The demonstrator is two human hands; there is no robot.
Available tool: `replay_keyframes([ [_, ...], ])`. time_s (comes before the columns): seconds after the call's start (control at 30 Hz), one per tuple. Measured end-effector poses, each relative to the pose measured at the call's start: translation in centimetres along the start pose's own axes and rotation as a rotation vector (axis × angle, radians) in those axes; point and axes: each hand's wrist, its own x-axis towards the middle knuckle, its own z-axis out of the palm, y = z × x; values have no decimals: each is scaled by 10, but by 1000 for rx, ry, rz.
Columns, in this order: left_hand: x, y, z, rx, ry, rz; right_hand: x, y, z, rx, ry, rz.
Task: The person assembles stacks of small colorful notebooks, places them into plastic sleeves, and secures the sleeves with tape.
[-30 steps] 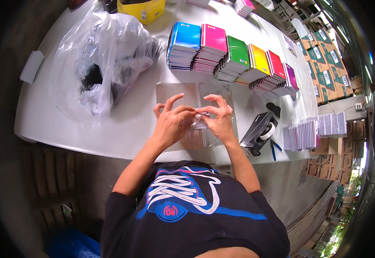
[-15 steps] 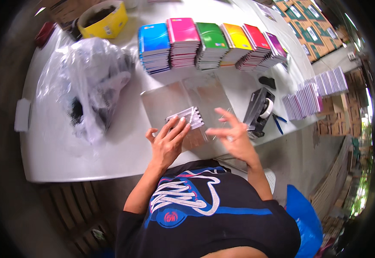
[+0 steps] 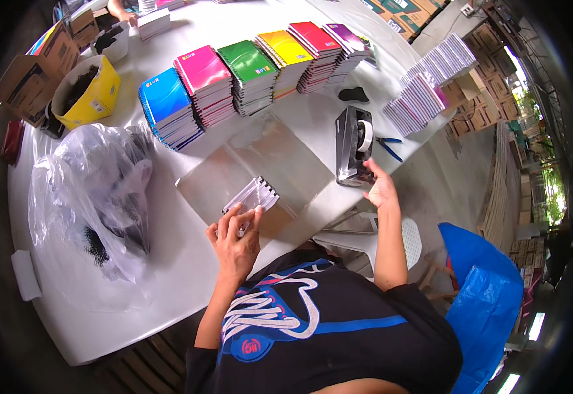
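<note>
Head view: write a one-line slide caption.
Left hand on a small packet, right hand at the tape dispenser, colourful notebook stacks beyond.

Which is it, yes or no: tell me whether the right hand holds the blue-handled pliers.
No: the pliers lie on the table beside the tape dispenser, apart from the right hand.

open-topped yellow box (image 3: 100,100) | stacked cartons (image 3: 401,12) | white chair (image 3: 412,241) | blue tarp (image 3: 486,299)

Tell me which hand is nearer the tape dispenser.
Right. The right hand is at the near end of the tape dispenser; the left hand is well to its left, at a small striped bundle.
</note>
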Motion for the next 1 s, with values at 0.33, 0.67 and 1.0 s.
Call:
replay_keyframes([
  [0.33,2,-2,-3,11,16,19,-54,68,-15,-540,343,-350],
  [0.67,-5,-15,11,-179,113,30,-124,30,101,-525,6,-937],
  [1.0,-4,-14,13,-119,179,40,-143,69,183,-483,-341,-415],
])
